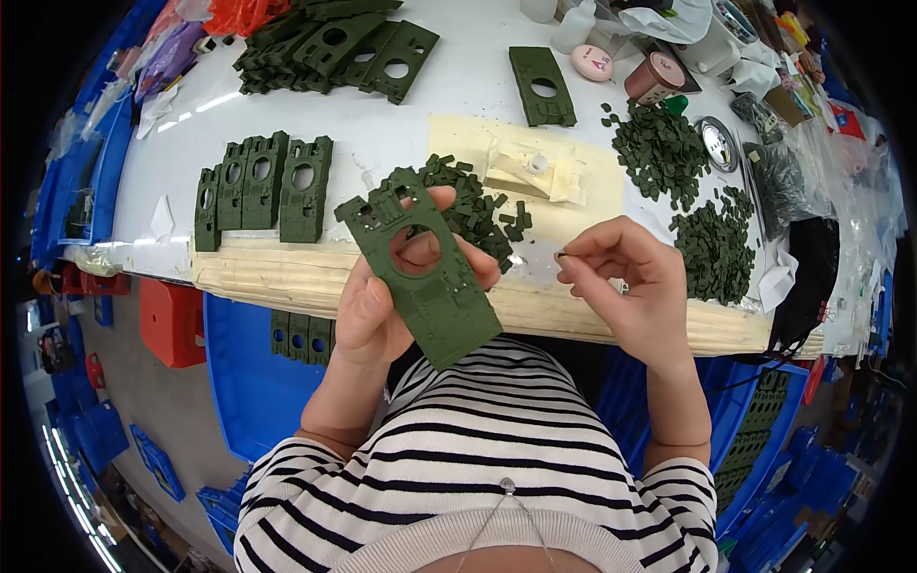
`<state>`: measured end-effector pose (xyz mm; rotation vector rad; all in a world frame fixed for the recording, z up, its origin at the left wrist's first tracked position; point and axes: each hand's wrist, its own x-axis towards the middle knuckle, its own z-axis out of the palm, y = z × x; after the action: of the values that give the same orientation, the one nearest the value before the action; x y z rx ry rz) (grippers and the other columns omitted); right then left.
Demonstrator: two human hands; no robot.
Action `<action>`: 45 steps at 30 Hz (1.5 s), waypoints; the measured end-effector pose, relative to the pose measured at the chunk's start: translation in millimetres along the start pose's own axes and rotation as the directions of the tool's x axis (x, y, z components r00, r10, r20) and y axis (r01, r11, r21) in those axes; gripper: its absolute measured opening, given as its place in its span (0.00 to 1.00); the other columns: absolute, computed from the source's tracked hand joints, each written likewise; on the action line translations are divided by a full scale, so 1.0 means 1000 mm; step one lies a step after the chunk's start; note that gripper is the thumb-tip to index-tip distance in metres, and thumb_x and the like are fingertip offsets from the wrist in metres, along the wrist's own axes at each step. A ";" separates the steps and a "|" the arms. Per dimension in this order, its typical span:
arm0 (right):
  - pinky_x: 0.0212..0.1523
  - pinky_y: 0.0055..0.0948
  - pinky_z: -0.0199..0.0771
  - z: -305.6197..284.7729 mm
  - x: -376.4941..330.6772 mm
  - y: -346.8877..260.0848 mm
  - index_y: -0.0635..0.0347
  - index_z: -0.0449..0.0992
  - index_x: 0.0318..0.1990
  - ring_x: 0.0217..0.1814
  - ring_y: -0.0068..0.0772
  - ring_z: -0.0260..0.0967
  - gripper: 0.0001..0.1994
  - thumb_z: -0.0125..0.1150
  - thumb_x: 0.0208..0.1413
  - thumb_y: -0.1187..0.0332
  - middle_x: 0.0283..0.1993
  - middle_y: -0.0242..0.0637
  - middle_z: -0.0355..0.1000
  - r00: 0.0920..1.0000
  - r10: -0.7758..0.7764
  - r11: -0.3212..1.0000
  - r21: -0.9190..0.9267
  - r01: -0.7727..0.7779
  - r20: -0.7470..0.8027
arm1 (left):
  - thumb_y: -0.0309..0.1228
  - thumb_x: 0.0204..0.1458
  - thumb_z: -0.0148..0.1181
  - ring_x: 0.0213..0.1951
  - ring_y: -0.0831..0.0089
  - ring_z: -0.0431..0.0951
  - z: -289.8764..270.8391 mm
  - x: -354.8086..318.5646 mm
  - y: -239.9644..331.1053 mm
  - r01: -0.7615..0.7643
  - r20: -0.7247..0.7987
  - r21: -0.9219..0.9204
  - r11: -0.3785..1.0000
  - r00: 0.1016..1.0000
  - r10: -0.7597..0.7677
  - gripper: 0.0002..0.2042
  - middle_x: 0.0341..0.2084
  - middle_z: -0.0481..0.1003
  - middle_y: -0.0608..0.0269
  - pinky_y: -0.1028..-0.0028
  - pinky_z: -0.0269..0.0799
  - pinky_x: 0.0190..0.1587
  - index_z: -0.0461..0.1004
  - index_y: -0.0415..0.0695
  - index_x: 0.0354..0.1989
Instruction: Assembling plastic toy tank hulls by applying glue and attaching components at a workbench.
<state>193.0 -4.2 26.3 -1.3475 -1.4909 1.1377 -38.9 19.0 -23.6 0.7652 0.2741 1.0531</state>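
Green plastic plate [430,277] w/ a big round hole sits in the left hand [377,306], raised above the bench [287,272] edge, close to the chest. Thumb lies along the plate's lower left side; fingers wrap behind, and fingertips show through the hole, so the hand is clamped on the plate. Looks thin, stiff, light; prob. a moulded part, so edges and small raised details could snap if squeezed hard. Best grip seems to be by the long edges, as now, keeping the face free.

Right hand [630,277] has thumb & forefinger pinched together on a tiny dark piece [562,255], just right of the plate, not touching it. Piece is too small to tell its shape; likely easy to drop.

Around: loose pile of small green bits [478,205] on the bench right behind the plate, two more heaps [712,244] to the right, row of like plates [263,186] standing at left, stack of plates [334,48] further back, single plate [542,86] near top centre. Blue bins [253,382] below the bench. Nothing lies btw. the two hands.
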 end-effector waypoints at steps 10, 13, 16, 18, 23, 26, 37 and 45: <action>0.38 0.19 0.75 -0.005 -0.001 0.002 0.69 0.76 0.36 0.34 0.22 0.75 0.06 0.64 0.52 0.77 0.33 0.37 0.76 0.997 0.054 0.963 0.268 -0.037 -0.058 | 0.51 0.45 0.65 0.45 0.51 0.77 0.033 0.002 -0.017 0.238 -0.033 0.034 0.971 0.971 -0.237 0.41 0.60 0.59 0.35 0.57 0.75 0.49 0.53 0.45 0.64; 0.37 0.19 0.75 -0.003 0.000 0.004 0.68 0.77 0.36 0.33 0.21 0.74 0.06 0.64 0.51 0.77 0.33 0.36 0.76 0.996 0.012 0.976 0.216 0.008 -0.093 | 0.51 0.45 0.65 0.45 0.50 0.77 0.034 0.002 -0.018 0.245 -0.027 0.033 0.969 0.969 -0.244 0.41 0.61 0.57 0.36 0.57 0.74 0.49 0.53 0.45 0.64; 0.37 0.19 0.75 -0.002 -0.002 0.005 0.69 0.77 0.36 0.34 0.21 0.74 0.06 0.64 0.51 0.77 0.33 0.36 0.76 0.995 0.035 0.978 0.206 -0.016 -0.090 | 0.51 0.44 0.66 0.45 0.50 0.76 0.035 0.003 -0.017 0.253 -0.030 0.030 0.967 0.967 -0.252 0.42 0.61 0.57 0.36 0.57 0.74 0.49 0.53 0.45 0.64; 0.37 0.19 0.75 -0.001 -0.002 0.003 0.69 0.77 0.35 0.33 0.20 0.74 0.06 0.64 0.51 0.77 0.32 0.36 0.76 0.993 0.048 0.974 0.225 -0.023 -0.106 | 0.51 0.45 0.66 0.45 0.50 0.77 0.035 0.004 -0.017 0.242 -0.035 0.034 0.970 0.970 -0.241 0.42 0.61 0.57 0.36 0.56 0.74 0.48 0.53 0.44 0.64; 0.41 0.20 0.74 -0.013 0.000 -0.005 0.69 0.77 0.35 0.37 0.22 0.73 0.05 0.63 0.50 0.78 0.39 0.40 0.75 0.995 -0.002 0.968 0.249 0.026 -0.098 | 0.43 0.52 0.60 0.51 0.51 0.73 0.032 0.005 -0.019 0.234 0.049 0.008 0.972 0.971 -0.234 0.38 0.63 0.54 0.40 0.56 0.71 0.53 0.48 0.41 0.66; 0.48 0.24 0.71 -0.015 0.004 -0.011 0.68 0.77 0.34 0.44 0.25 0.71 0.05 0.64 0.49 0.78 0.46 0.43 0.71 0.991 -0.123 0.957 0.258 0.133 -0.055 | 0.32 0.58 0.52 0.58 0.55 0.67 0.034 0.005 -0.024 0.201 0.128 0.016 0.979 0.971 -0.201 0.32 0.65 0.51 0.49 0.58 0.67 0.57 0.44 0.40 0.68; 0.46 0.25 0.66 0.009 0.006 -0.020 0.61 0.77 0.28 0.48 0.27 0.66 0.04 0.65 0.44 0.74 0.48 0.41 0.68 0.980 -0.194 0.980 0.041 0.195 -0.046 | 0.19 0.57 0.50 0.62 0.71 0.59 0.035 0.006 -0.037 0.192 0.095 0.130 0.973 0.974 -0.205 0.32 0.62 0.55 0.58 0.67 0.61 0.61 0.43 0.42 0.68; 0.39 0.21 0.66 0.010 0.006 -0.023 0.61 0.76 0.27 0.44 0.22 0.64 0.04 0.65 0.44 0.74 0.47 0.39 0.68 0.986 -0.163 0.985 0.047 0.164 -0.015 | 0.19 0.57 0.51 0.60 0.72 0.61 0.033 0.003 -0.037 0.204 0.108 0.143 0.968 0.969 -0.220 0.33 0.59 0.58 0.59 0.68 0.62 0.59 0.42 0.43 0.68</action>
<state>176.6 0.2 45.3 -1.1740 -1.5273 1.0530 5.5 -2.4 -25.0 0.8944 0.3139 0.7872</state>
